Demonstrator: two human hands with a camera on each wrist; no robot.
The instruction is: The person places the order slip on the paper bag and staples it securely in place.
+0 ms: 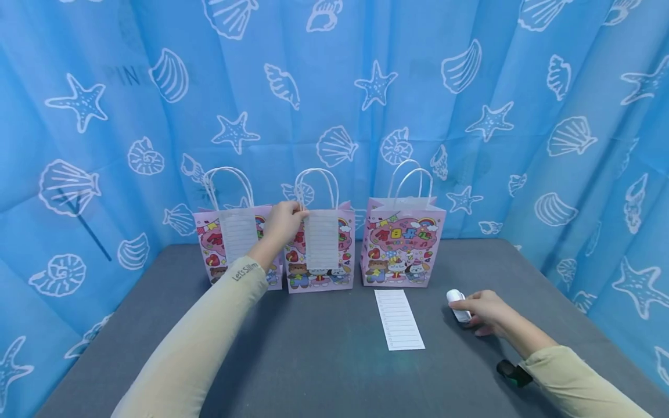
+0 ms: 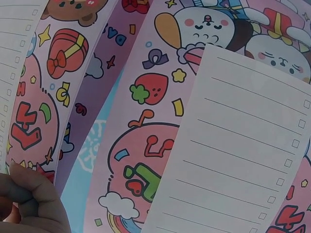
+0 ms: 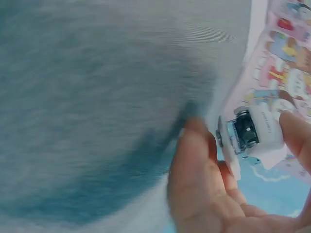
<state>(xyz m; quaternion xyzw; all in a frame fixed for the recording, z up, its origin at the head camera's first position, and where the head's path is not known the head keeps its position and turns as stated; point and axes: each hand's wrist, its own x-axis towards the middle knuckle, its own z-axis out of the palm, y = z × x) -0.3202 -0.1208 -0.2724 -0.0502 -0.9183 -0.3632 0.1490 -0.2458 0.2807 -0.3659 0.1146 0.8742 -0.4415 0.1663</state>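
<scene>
My left hand [image 1: 284, 222] is at the top of the middle pink paper gift bag [image 1: 347, 249], pinching its top edge beside the corner of a lined checklist sheet [image 1: 322, 241]. That sheet hangs over the bag's front. On the left gift bag [image 1: 204, 247] hangs another checklist sheet [image 2: 238, 136], partly behind my forearm in the head view. Between the thumb and fingers of my right hand [image 1: 488, 312] is a small white stapler [image 3: 265, 131], held just above the table. A loose checklist sheet [image 1: 399, 319] lies in front of the right gift bag [image 1: 402, 244].
The three bags stand upright in a row on the grey table [image 1: 313, 354], near its back edge. A blue curtain [image 1: 324, 93] with white shells and starfish hangs behind and at both sides. Near my right wrist is a dark strap-like piece [image 1: 514, 373].
</scene>
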